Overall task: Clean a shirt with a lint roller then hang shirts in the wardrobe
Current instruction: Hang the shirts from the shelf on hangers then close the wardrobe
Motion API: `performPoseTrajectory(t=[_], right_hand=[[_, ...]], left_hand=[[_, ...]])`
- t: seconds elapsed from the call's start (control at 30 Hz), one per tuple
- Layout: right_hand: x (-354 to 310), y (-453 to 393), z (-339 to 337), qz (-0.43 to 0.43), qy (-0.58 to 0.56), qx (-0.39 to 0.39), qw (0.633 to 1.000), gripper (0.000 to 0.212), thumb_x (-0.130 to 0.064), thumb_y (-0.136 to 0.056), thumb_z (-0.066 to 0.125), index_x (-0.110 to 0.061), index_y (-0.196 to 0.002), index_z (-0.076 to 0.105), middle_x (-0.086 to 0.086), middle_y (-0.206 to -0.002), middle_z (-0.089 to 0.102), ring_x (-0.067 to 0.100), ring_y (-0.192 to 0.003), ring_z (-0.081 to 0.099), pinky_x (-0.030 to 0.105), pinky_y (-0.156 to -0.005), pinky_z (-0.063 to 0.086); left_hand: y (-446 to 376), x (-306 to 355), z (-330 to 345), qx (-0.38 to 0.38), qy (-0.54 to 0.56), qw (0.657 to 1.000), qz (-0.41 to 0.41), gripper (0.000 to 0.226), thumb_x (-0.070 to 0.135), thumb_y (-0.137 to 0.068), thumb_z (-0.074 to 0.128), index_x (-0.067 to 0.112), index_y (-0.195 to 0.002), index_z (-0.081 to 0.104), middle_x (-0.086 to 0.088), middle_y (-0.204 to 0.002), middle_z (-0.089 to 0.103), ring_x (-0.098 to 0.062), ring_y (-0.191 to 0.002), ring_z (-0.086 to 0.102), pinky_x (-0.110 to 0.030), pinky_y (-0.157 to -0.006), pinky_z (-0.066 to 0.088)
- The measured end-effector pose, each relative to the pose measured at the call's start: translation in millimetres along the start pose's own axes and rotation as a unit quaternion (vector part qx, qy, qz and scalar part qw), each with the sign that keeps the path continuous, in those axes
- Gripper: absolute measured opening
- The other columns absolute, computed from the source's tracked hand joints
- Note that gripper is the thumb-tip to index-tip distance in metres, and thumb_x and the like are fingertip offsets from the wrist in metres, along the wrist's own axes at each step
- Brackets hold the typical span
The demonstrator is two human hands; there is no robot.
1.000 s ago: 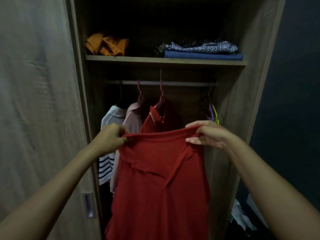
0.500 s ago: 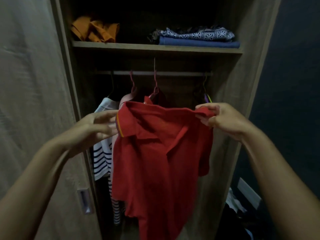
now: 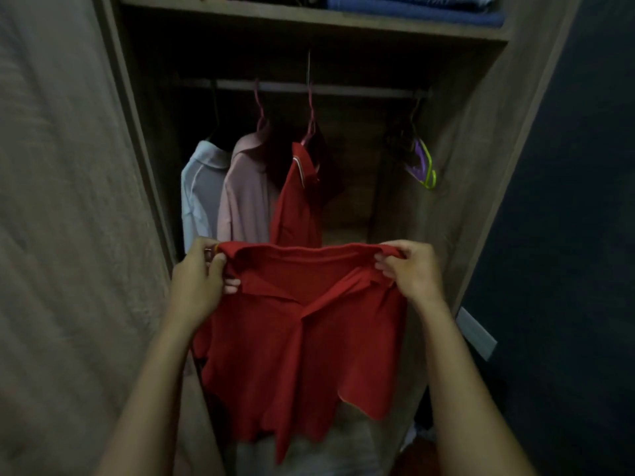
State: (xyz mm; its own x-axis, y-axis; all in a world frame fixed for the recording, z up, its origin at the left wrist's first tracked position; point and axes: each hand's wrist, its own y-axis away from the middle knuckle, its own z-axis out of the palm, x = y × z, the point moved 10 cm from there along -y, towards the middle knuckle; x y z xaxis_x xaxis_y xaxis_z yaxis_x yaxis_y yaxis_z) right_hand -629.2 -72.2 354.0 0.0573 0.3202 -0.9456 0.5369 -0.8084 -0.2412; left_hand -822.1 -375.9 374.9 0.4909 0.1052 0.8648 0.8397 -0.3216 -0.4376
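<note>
My left hand and right hand each pinch one end of the red shirt's top edge, fingers curled on the fabric. The shirt is stretched level between my hands, collar up, body hanging straight down below them; its long axis is vertical. Beyond my hands, three shirts hang on the wardrobe rail.
</note>
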Motion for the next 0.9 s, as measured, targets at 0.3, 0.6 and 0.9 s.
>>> performPoseTrajectory(t=[0.3, 0.6, 0.9], right_hand=[[-10, -11, -27, -0.041, 0.086, 0.044, 0.995, 0.033, -0.002, -0.084, 0.068, -0.032, -0.072, 0.069, -0.006, -0.071, 0.072, 0.008, -0.067, 0.071, 0.024, -0.062, 0.054], [-2, -74, -36, -0.003, 0.335, -0.044, 0.941, 0.013, -0.035, -0.077, 0.076, -0.023, -0.081, 0.072, 0.002, -0.079, 0.072, 0.021, -0.081, 0.068, 0.027, -0.071, 0.052], [-98, -172, -34, -0.137, 0.377, 0.063, 0.914, 0.035, -0.030, -0.087, 0.066, -0.022, -0.121, 0.063, 0.007, -0.117, 0.066, 0.026, -0.111, 0.060, 0.033, -0.090, 0.048]], left_hand=[[-20, 39, 18, -0.073, -0.148, 0.975, 0.146, 0.008, 0.027, -0.087, 0.065, 0.030, -0.094, 0.064, 0.010, -0.079, 0.067, -0.009, -0.072, 0.062, -0.009, -0.063, 0.044], [-53, 98, 82, -0.076, -0.144, 0.953, 0.254, 0.012, 0.033, -0.096, 0.047, 0.036, -0.085, 0.044, 0.016, -0.071, 0.057, 0.014, -0.072, 0.053, -0.006, -0.065, 0.036], [-100, 130, 131, -0.099, -0.175, 0.934, 0.295, 0.031, 0.049, -0.088, 0.038, 0.025, -0.095, 0.056, 0.014, -0.080, 0.064, 0.003, -0.079, 0.058, -0.011, -0.074, 0.039]])
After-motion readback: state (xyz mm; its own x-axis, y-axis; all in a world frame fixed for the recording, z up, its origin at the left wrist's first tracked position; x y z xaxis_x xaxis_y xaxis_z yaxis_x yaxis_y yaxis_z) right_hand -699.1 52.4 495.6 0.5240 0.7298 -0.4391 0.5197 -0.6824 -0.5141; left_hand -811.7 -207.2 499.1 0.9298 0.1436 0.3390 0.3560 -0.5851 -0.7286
